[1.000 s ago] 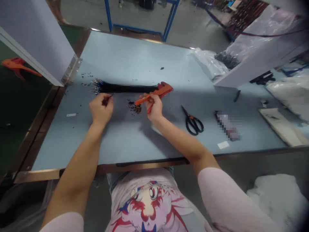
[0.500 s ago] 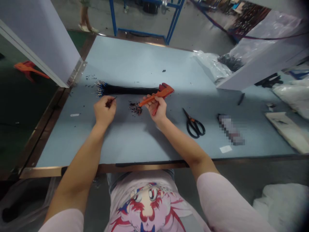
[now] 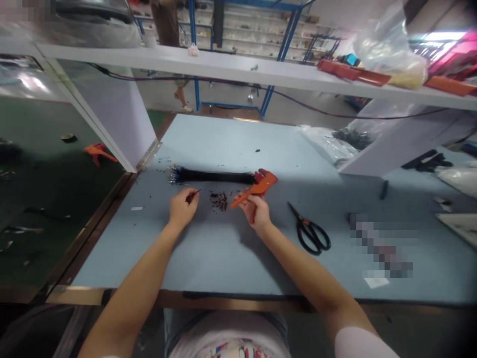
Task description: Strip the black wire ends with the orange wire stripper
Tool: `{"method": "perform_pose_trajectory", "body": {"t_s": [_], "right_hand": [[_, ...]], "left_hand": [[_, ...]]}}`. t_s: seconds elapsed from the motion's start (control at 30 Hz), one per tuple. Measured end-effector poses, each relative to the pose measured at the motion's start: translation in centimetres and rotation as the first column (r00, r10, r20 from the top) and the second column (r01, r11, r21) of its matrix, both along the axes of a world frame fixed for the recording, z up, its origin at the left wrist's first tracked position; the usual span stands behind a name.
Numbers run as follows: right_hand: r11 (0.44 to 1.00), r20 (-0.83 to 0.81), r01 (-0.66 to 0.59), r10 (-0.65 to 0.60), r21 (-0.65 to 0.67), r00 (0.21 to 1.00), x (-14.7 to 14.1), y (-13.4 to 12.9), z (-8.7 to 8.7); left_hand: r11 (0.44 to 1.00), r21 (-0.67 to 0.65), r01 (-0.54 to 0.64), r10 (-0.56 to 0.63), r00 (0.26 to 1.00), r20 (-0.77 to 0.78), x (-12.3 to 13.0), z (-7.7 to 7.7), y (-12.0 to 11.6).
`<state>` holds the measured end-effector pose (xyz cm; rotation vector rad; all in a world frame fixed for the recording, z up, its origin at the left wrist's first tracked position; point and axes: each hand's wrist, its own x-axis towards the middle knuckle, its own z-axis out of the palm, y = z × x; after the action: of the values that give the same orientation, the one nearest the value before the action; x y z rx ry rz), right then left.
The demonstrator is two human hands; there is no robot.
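My right hand [image 3: 257,210] is closed around the handles of an orange and red wire stripper [image 3: 257,187]. Its red head lies over the right end of a bundle of black wires [image 3: 218,176], whose left end shows many bare metal and blue tips. My left hand [image 3: 182,206] is closed just below the bundle's left end. Dark wire pieces [image 3: 191,197] sit in its fingers, one thin end sticking out to the right. Between the hands lies a small heap of dark and reddish scraps [image 3: 219,201]. Black-handled scissors [image 3: 311,233] rest right of my right arm.
The pale blue table [image 3: 223,258] has a white shelf [image 3: 238,65] across its far side, with a cable hanging below. Plastic bags [image 3: 328,141] lie at the back right. A blurred-out object [image 3: 380,243] and a white label [image 3: 376,280] lie right. Another orange tool [image 3: 100,152] lies left.
The camera view has tilted up, so the shelf now shows. Both hands stay beside the wire bundle, still holding the stripper and the dark pieces.
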<state>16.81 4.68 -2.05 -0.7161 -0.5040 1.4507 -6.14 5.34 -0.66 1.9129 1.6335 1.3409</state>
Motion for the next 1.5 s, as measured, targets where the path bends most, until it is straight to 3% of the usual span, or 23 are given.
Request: {"method": "perform_pose_trajectory", "body": {"t_s": [0.13,0.43,0.53,0.63,0.7,0.77,0.83,0.9,0.97,1.03,1.1,1.17,1.23,1.3,1.5], "right_hand": [[1.000,-0.017,-0.011,0.011,-0.006,1.000,0.6,0.0,-0.3],[0.996,-0.144,-0.089,0.087,-0.012,0.986,1.8,-0.7,1.0],[0.989,-0.200,-0.143,0.135,-0.026,0.970,2.1,-0.9,2.4],[0.977,-0.374,-0.212,0.205,0.023,0.905,2.9,-1.6,5.2],[0.965,-0.437,-0.241,0.264,0.107,0.860,3.4,-2.5,7.1],[0.954,-0.436,-0.256,0.300,0.158,0.849,3.4,-3.4,8.5],[0.947,-0.428,-0.264,0.319,0.183,0.846,2.9,-4.1,9.1],[0.941,-0.401,-0.286,0.336,0.179,0.852,2.0,-4.7,9.0],[0.943,-0.362,-0.304,0.332,0.134,0.871,1.2,-4.9,8.5],[0.955,-0.321,-0.289,0.296,0.069,0.900,1.0,-4.6,7.9],[0.963,-0.253,-0.268,0.262,0.010,0.931,1.6,-4.1,7.2],[0.958,-0.109,-0.284,0.279,-0.037,0.954,2.6,-3.8,6.3],[0.947,0.087,-0.312,0.318,-0.079,0.944,3.6,-4.1,5.1],[0.922,0.187,-0.374,0.387,-0.105,0.903,4.2,-4.9,3.8],[0.753,0.049,-0.630,0.648,-0.189,0.760,3.1,-7.3,1.6]], "left_hand": [[1.000,0.007,0.003,-0.003,1.000,-0.025,0.3,0.1,-0.3],[0.997,0.062,0.043,-0.037,0.995,-0.090,0.9,0.1,-0.6],[0.989,0.123,0.077,-0.064,0.993,-0.101,1.4,0.8,-1.1],[0.973,0.177,0.149,-0.130,0.985,-0.116,2.6,1.6,-2.2],[0.916,0.251,0.314,-0.262,0.940,-0.219,3.8,1.9,-3.4],[0.803,0.301,0.514,-0.378,0.830,-0.409,5.1,2.0,-4.7],[0.698,0.327,0.637,-0.405,0.728,-0.553,6.3,1.9,-5.8],[0.645,0.368,0.670,-0.382,0.700,-0.603,7.2,1.8,-6.5],[0.690,0.390,0.610,-0.336,0.747,-0.574,7.5,1.9,-6.6],[0.806,0.330,0.491,-0.306,0.823,-0.479,7.1,2.0,-6.0],[0.918,0.225,0.326,-0.253,0.920,-0.300,6.2,2.3,-5.1],[0.980,0.108,0.167,-0.159,0.985,-0.072,5.3,2.6,-4.1],[0.998,-0.001,0.068,-0.067,0.991,0.118,4.7,2.8,-3.4],[0.995,-0.070,0.064,-0.046,0.973,0.227,4.5,2.7,-3.1],[0.991,-0.054,0.121,-0.102,0.958,0.268,5.1,1.8,-3.5]]}}
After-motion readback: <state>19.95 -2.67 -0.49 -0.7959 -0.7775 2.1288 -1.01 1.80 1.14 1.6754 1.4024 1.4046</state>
